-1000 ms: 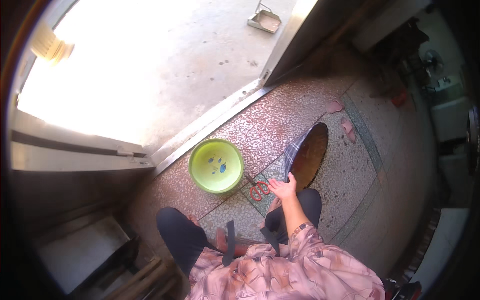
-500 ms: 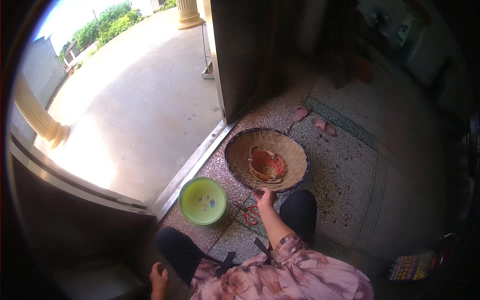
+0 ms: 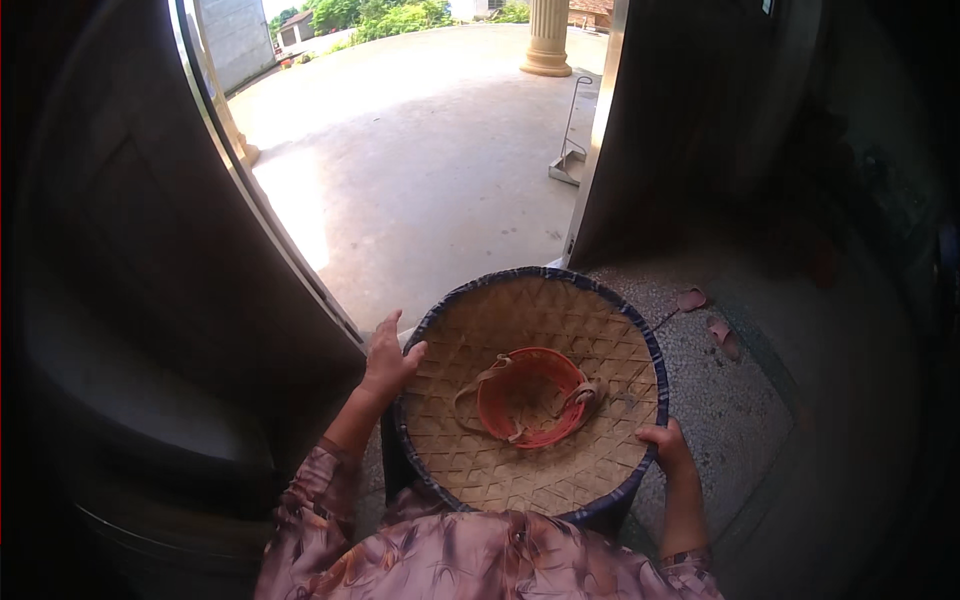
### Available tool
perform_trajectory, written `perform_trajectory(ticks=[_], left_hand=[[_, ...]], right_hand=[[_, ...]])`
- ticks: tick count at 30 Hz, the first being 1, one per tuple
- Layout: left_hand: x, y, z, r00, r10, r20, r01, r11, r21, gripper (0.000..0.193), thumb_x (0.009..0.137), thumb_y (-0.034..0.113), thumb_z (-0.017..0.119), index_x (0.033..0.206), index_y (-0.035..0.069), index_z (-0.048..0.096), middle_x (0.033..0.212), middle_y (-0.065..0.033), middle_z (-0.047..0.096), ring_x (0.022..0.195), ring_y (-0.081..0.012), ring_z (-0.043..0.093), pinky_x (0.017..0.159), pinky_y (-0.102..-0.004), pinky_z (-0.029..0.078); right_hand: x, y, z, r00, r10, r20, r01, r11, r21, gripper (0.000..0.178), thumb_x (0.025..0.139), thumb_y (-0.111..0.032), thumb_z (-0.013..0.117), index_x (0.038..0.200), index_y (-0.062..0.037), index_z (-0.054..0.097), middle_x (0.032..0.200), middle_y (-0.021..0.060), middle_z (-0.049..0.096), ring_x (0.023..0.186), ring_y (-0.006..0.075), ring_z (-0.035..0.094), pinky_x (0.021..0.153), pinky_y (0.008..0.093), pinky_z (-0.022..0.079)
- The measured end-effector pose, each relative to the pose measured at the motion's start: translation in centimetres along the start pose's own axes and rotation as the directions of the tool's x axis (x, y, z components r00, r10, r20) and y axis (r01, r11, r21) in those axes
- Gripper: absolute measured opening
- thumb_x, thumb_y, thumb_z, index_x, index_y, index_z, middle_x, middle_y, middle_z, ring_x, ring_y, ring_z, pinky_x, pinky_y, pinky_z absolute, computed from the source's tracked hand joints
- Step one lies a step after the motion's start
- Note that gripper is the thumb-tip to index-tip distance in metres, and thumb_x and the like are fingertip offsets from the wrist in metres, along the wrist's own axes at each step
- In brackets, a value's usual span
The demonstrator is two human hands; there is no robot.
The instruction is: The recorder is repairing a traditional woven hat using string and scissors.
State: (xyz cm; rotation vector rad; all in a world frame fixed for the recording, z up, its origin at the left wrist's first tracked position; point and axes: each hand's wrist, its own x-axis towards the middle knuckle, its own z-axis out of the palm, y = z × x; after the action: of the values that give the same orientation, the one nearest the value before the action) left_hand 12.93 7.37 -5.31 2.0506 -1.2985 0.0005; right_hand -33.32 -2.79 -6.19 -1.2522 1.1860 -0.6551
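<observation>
A wide woven bamboo hat (image 3: pixel 520 480) with a dark blue bound rim is raised over my lap, hollow side up. Inside it sits a red basket-like headband (image 3: pixel 535 430) with cloth straps (image 3: pixel 470 400) tied to it. My right hand (image 3: pixel 668 440) grips the rim at the right, thumb on the inner face and the other fingers hidden beneath. At the left edge, my left hand (image 3: pixel 388 360) is open with fingers stretched upward, its thumb side against or very close to the rim.
Ahead, an open doorway gives onto a bright concrete yard (image 3: pixel 420 210). A long-handled metal dustpan (image 3: pixel 567 167) stands outside by the right door panel (image 3: pixel 680 150). Pink slippers (image 3: pixel 722 338) lie on the speckled floor to the right. A dark door panel (image 3: pixel 150 220) stands at left.
The hat has come up off the floor toward me. My right hand has shifted to its right rim, and my left hand has risen to its left side. The green basin and red scissors are no longer visible.
</observation>
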Motion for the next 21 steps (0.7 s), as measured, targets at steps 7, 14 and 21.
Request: perform_trajectory(ticks=[7,14,21], left_hand=[[0.0,-6.0,5.5,0.893,-0.163,0.42,0.409,0.683,-0.605,0.048,0.076,0.009,0.061,0.121,-0.003,0.05,0.103,-0.0179,0.063,0.088,-0.023,0.063,0.079,-0.0318,0.049],[-4.8,-3.6,3.7,0.96,-0.25,0.124,0.279,0.865,-0.417,0.035,0.08,0.003,0.056,0.115,-0.004,0.055,0.088,-0.0059,0.064,0.078,-0.0114,0.059,0.073,-0.0252,0.048],[-22.2,-5.9,5.2,0.859,-0.375,-0.349,0.174,0.855,-0.488,0.033,0.087,0.008,0.051,0.118,-0.004,0.049,0.098,-0.0065,0.057,0.088,-0.014,0.053,0.084,-0.0267,0.041]], right_hand=[[1.2,-1.8,-0.6,0.971,0.177,0.158,-0.201,0.968,0.15,0.039,0.067,-0.011,0.065,0.101,0.0081,0.057,0.091,0.0112,0.064,0.078,0.0197,0.062,0.075,0.0291,0.05],[3.4,3.9,-3.2,0.997,0.006,0.076,-0.014,0.994,0.109,0.033,0.088,-0.021,0.052,0.11,0.0027,0.058,0.104,0.0088,0.063,0.097,0.0168,0.059,0.086,0.0294,0.045],[15.4,14.0,2.0,0.977,-0.144,0.157,-0.022,0.666,0.745,0.02,0.087,-0.018,0.05,0.098,-0.0027,0.058,0.087,0.0088,0.064,0.076,0.0209,0.062,0.069,0.0366,0.051]])
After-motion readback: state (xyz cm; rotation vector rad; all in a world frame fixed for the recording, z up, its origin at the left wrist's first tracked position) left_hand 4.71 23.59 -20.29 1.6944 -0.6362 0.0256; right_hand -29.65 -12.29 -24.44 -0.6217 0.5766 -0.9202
